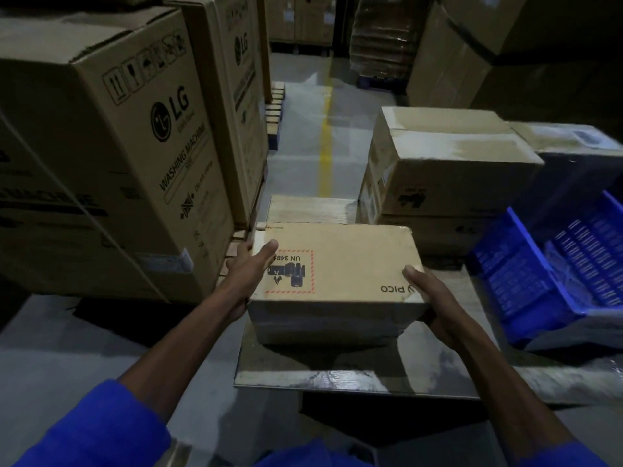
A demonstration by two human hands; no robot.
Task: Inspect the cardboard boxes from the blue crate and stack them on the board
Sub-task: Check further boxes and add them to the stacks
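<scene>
Both hands grip the box btwn them: left hand [247, 274], right hand [428, 294], arms extended fwd.

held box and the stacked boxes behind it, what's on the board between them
In the head view, only a bare strip of board separates the held box from the stacked boxes.

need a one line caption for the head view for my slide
Both hands, left and right, grip a cardboard box over the board, blue crate alongside.
</scene>
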